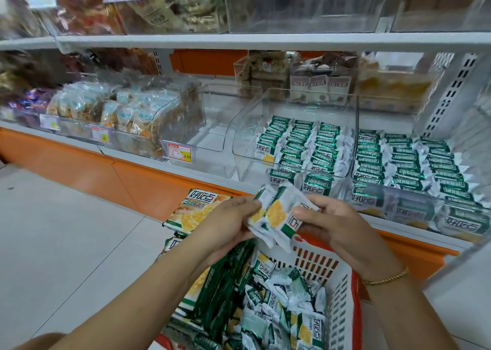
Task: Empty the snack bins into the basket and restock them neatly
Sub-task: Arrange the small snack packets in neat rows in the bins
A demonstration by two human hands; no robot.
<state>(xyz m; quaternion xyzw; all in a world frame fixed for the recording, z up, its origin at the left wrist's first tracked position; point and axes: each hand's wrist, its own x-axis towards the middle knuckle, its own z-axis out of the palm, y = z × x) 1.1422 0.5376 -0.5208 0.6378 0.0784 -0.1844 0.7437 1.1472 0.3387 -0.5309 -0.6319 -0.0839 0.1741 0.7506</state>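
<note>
Price tag above orange panel, pale floor.

"好吃点" on green snack packets and box, "7.80" on price tag

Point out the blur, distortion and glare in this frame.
Head view: the upper-left snack bags are smeared by blur; the perforated upright leans from wide-angle distortion; the clear bin carries pale reflections; the packets in the left hand and right hand read sharp.

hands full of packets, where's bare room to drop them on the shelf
The clear bin between the mixed-snack bin and the green-packet bins is bare. Floor left of the basket is free. Green-packet bins and basket are crowded.
</note>
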